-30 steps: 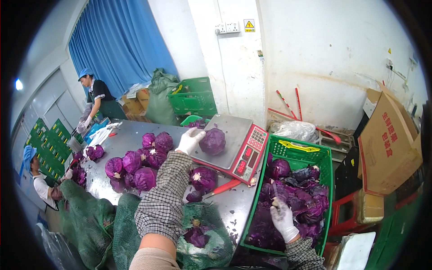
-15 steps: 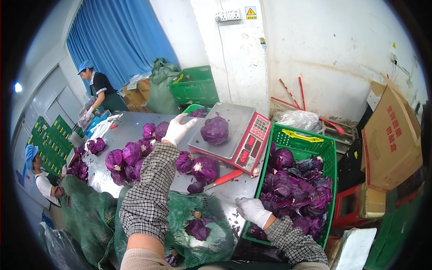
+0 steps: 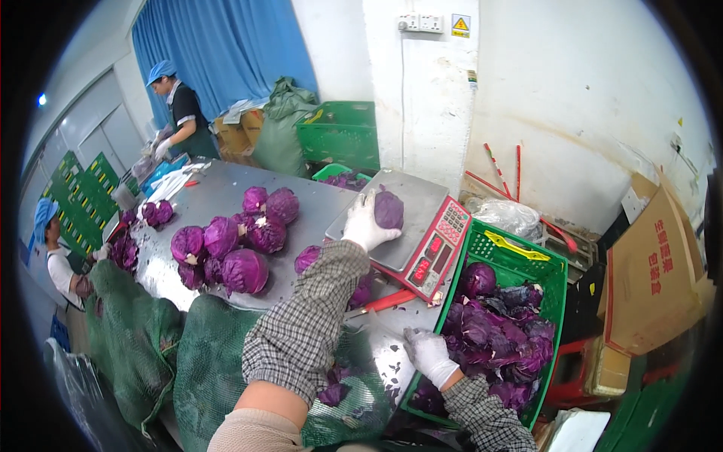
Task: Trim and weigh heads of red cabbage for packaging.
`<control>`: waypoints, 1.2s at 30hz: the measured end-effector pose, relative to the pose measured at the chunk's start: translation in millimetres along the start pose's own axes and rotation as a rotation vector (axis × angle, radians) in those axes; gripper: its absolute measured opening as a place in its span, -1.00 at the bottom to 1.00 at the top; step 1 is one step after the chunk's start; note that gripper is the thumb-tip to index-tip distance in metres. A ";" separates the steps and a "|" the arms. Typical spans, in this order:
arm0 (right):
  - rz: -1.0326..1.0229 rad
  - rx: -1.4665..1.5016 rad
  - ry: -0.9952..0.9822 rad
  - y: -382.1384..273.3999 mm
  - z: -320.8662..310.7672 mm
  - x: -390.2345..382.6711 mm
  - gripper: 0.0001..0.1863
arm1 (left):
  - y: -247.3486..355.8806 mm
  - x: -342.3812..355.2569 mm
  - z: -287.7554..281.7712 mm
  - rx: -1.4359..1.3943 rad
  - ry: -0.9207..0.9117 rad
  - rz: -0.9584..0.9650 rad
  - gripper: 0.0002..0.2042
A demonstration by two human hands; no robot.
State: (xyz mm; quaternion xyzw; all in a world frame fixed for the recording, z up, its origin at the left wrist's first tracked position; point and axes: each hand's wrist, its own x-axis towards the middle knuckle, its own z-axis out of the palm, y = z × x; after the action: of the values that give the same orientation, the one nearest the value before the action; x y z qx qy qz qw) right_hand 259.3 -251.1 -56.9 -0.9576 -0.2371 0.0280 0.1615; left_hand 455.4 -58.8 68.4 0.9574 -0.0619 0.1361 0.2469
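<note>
A red cabbage (image 3: 389, 209) sits on the metal plate of a digital scale (image 3: 429, 193) with a red keypad front. My gloved left hand (image 3: 364, 226) grips the cabbage from its left side, fingers and thumb around it. Beside the scale's near edge lies a red-handled knife (image 3: 388, 300), its blade partly covered by my left sleeve. My gloved right hand (image 3: 429, 355) rests at the table's edge against the green crate, fingers loosely bent, with nothing visible in it. Several red cabbages (image 3: 245, 271) are grouped on the table left of my left forearm.
The green crate (image 3: 559, 301) at right holds purple leaves and a cabbage. Green mesh sacks (image 3: 215, 369) lie along the near edge. Two people in blue caps work at the far left. A cardboard box (image 3: 651, 271) stands at right. A small green basket (image 3: 331, 170) is behind the table.
My left hand has moved right, from beside the scale onto the cabbage on it. The view has shifted slightly. My right hand stays by the crate.
</note>
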 end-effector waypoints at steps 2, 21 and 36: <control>-0.013 -0.012 0.087 -9.9 -4.7 9.6 -0.64 | -13.0 0.1 -10.3 -0.109 0.061 -0.016 0.09; -0.449 1.054 -0.650 -87.0 27.4 -135.5 -0.78 | -120.9 -241.9 -13.1 -0.315 0.410 -0.602 -0.01; -0.408 0.715 -0.656 -12.8 67.1 -218.2 -0.69 | 21.6 -318.6 3.1 -0.600 0.204 -0.199 -0.63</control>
State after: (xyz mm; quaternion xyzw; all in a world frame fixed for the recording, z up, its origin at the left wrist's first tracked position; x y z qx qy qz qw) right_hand 51.5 -321.7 -121.3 -0.7179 -0.4325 0.3733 0.3977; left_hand 147.8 -62.8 -17.1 0.8249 0.0197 0.1822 0.5347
